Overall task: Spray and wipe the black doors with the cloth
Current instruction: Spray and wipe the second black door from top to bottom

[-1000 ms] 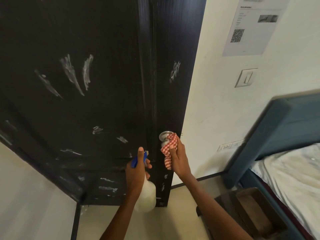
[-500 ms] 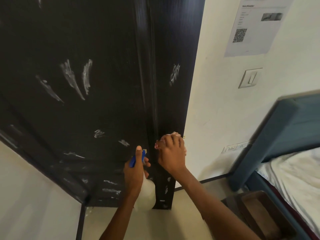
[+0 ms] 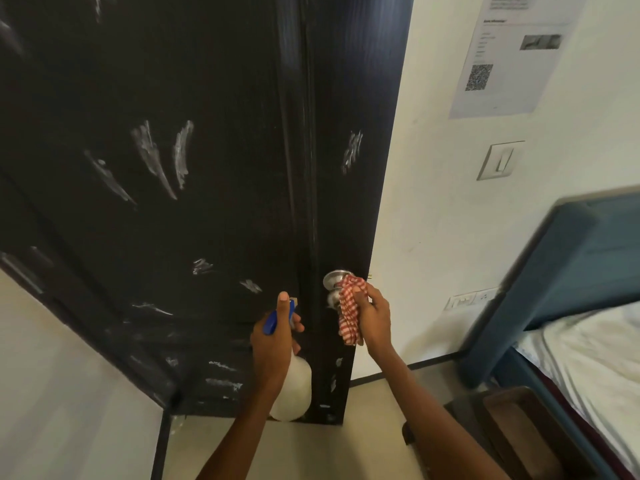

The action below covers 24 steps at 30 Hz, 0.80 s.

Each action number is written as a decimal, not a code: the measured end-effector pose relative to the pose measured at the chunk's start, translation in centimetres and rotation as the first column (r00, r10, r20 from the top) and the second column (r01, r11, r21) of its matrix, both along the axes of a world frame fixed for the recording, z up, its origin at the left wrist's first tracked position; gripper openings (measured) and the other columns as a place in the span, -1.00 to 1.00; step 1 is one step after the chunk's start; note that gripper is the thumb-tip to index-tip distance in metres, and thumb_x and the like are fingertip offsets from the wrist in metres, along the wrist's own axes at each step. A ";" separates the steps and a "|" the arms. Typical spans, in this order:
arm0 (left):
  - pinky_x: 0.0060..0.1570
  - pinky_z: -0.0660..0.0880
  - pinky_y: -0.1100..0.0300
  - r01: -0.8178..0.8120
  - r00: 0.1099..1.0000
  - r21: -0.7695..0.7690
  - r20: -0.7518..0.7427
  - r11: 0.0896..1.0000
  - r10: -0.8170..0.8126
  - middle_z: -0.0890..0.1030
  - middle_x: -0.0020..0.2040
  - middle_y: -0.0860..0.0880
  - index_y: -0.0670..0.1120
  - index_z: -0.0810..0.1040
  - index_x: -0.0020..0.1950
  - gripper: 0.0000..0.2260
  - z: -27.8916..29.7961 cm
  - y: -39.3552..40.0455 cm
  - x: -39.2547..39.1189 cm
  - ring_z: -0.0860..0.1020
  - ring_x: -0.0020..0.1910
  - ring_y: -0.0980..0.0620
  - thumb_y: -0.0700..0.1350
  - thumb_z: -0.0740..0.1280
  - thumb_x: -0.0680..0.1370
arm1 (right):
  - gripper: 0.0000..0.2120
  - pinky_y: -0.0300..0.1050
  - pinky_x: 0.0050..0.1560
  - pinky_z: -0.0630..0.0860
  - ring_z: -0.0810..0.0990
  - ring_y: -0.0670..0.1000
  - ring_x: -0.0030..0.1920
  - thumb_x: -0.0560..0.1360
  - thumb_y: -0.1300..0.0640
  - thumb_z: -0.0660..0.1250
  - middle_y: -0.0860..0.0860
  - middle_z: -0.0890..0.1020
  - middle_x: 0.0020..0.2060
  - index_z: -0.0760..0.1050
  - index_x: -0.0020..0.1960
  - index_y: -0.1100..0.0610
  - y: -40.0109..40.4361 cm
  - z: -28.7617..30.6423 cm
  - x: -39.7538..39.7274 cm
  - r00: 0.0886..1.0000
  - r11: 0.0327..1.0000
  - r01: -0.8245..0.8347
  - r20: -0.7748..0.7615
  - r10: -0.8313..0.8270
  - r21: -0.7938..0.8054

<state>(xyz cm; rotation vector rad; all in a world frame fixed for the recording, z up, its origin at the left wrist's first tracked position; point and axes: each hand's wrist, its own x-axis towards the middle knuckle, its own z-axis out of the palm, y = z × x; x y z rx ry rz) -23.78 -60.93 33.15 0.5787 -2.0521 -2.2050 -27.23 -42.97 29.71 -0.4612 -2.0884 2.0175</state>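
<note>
White walls frame the shot, with a paper notice (image 3: 509, 57) carrying a QR code pinned high on the right and a blue padded headboard (image 3: 568, 271) beside rumpled white bedding (image 3: 595, 362) at the edge. Dead centre stand the black doors (image 3: 207, 168) — dark, matte, faintly grained — and they are far from clean. Chalky white smears streak the big panel, more flecks dot the lower part, and another smudge sits on the narrow right-hand strip above the knob. By that evidence, most of the wiping lies ahead.

Down low, the right hand (image 3: 374, 320) has its fingers curled round a bunched red-and-white checked cloth (image 3: 349, 313), soft and crumpled, held just beside the round, shiny metal door knob (image 3: 334, 289) — touching it at the edge, as far as I can tell. So the work looks to be on the handle area right now, not the broad panels.

The left hand (image 3: 277, 337) grips a spray bottle (image 3: 289, 386), fingers wrapped round the neck, one finger raised along the blue trigger head. Its body is smooth, translucent white plastic, rounded and bulbous, hanging below the fist close to the door's lower part. Whether any wet spray sits on the surface, I cannot tell; only the dry-looking streaks show.
</note>
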 end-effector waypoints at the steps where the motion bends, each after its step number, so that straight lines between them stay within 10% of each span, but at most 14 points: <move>1: -0.51 0.47 0.27 0.004 1.000 0.011 -0.017 1.000 -0.004 0.62 -0.34 -0.07 -0.20 0.60 -0.09 -0.53 0.1 0.1 0.1 0.52 -0.54 0.10 0.22 0.26 0.53 | -0.69 0.11 0.31 0.56 0.62 -0.02 0.14 0.68 -0.03 0.24 0.01 0.63 0.25 0.50 0.37 0.04 0.6 -0.1 -0.1 1.000 0.999 -0.002 0.029 0.001 0.034; 7: -0.53 0.45 0.33 0.014 0.996 -0.018 -0.085 1.000 -0.016 0.63 -0.28 -0.13 -0.25 0.60 -0.06 -0.43 0.6 0.2 0.4 0.49 -0.56 0.12 0.29 0.22 0.48 | -0.71 0.01 0.34 0.53 0.55 -0.06 0.22 0.66 0.02 0.29 -0.05 0.54 0.29 0.52 0.36 0.06 1.2 -0.1 2.2 0.954 0.946 0.296 -0.076 -0.288 0.130; 12: -0.51 0.45 0.30 0.017 0.995 -0.063 -0.102 0.998 -0.023 0.64 -0.28 -0.11 -0.23 0.61 -0.04 -0.43 1.0 0.2 0.4 0.49 -0.54 0.12 0.30 0.20 0.50 | -0.65 -0.38 0.34 0.41 0.42 -0.27 0.32 0.60 0.14 0.41 -0.22 0.45 0.30 0.54 0.37 0.06 -1.7 1.8 0.3 0.905 0.900 0.261 -0.413 -0.102 0.348; 21: -0.43 0.48 0.21 0.006 1.000 -0.112 0.001 0.994 -0.006 0.66 -0.27 -0.08 -0.16 0.62 -0.06 -0.51 0.7 -0.6 0.7 0.54 -0.47 0.03 0.25 0.18 0.59 | -0.69 0.20 0.26 0.55 0.60 0.23 0.20 0.39 0.10 0.60 0.10 0.67 0.12 0.70 0.12 0.12 -3.7 1.8 -2.6 0.901 0.335 0.282 -0.368 0.229 0.899; 24: -0.43 0.48 0.19 -0.003 1.000 -0.088 -0.020 0.996 0.001 0.65 -0.29 -0.08 -0.17 0.61 -0.08 -0.47 0.7 -0.8 1.3 0.53 -0.47 0.01 0.29 0.18 0.53 | -0.72 -0.11 0.18 0.50 0.54 0.06 0.20 0.57 -0.07 0.41 0.01 0.61 0.19 0.64 0.20 0.05 -1.7 1.4 -2.5 0.935 0.541 0.251 -0.346 0.079 0.803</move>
